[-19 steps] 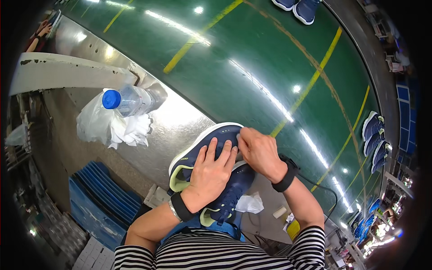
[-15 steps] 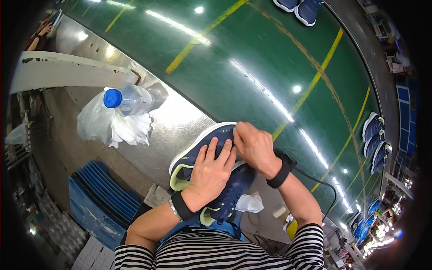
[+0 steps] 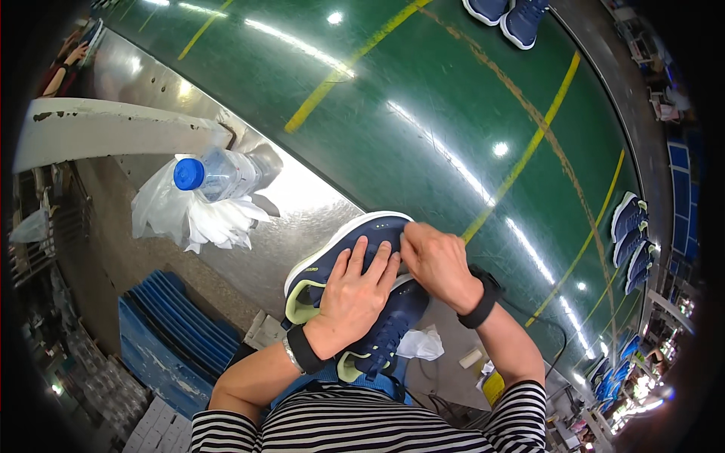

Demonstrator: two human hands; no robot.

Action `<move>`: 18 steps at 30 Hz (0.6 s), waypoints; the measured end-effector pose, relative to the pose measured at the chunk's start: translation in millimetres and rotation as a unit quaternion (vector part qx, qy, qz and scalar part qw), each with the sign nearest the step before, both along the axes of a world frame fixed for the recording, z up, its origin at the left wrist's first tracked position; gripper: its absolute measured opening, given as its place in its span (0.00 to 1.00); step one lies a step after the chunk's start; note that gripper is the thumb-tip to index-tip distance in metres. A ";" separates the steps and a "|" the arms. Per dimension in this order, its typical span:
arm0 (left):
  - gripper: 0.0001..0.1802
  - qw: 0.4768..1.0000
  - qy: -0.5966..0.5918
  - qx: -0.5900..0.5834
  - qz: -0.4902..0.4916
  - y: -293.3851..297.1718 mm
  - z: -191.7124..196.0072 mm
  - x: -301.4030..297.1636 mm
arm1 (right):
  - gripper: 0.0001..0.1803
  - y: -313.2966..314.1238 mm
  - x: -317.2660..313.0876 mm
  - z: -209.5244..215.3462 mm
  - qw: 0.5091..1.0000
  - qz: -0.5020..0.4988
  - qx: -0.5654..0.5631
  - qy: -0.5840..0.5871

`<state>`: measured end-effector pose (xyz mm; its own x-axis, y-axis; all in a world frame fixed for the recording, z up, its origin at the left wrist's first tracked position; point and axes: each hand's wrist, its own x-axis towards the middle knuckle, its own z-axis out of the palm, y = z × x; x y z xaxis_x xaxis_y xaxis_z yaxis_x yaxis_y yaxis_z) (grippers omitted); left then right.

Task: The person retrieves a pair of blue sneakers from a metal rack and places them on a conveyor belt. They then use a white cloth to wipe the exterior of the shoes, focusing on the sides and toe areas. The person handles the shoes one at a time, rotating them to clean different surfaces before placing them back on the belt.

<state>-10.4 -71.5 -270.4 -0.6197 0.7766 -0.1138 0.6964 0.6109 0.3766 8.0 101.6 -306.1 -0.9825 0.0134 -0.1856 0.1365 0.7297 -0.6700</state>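
A navy sneaker (image 3: 381,235) with a white sole and pale green lining lies in front of me, toe pointing far right. Across its upper rests my left hand (image 3: 353,296), fingers stretched out and spread. At the toe, my right hand (image 3: 442,270) has its fingers curled and pressed together against the shoe's edge. Those fingertips are hidden, so anything small between them cannot be made out. Just below, partly covered by my left hand, is a second navy sneaker (image 3: 396,317) with laces and the same green lining.
A green conveyor belt (image 3: 423,181) with yellow lines runs beyond, carrying navy sneakers (image 3: 521,23) far off and several more shoes (image 3: 628,226) at right. A blue-capped bottle (image 3: 226,175) stands by white plastic bags (image 3: 177,208) on the metal ledge. Blue stacked trays (image 3: 170,332) sit lower left.
My right hand and the sneaker's toe have moved slightly right and nearer to me. The left hand stays spread on the upper. The whole view has shifted a little.
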 end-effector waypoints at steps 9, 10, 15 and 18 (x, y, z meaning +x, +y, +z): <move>0.21 0.994 -0.053 0.068 0.069 -5.6 -6.8 -2.2 | 0.10 21.9 -27.5 21.8 0.725 -0.267 -0.632 -0.058; 0.21 0.992 -0.053 0.077 0.080 -4.3 -7.3 0.4 | 0.12 22.4 -15.1 17.3 0.666 -0.161 -0.717 -0.128; 0.20 0.990 -0.061 0.099 0.082 -4.6 -5.6 -0.2 | 0.16 43.1 -26.9 5.3 0.874 -0.272 -0.398 -0.054; 0.20 0.989 -0.076 0.099 0.082 -5.7 -9.2 -0.4 | 0.15 29.1 -8.0 16.0 0.668 -0.150 -0.725 -0.076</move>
<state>-10.9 -77.1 -279.6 -0.7272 0.6827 -0.0713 0.5201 0.6158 0.5918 0.0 130.7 -290.1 -0.9446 -0.0968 -0.3136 0.2775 -0.7459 -0.6056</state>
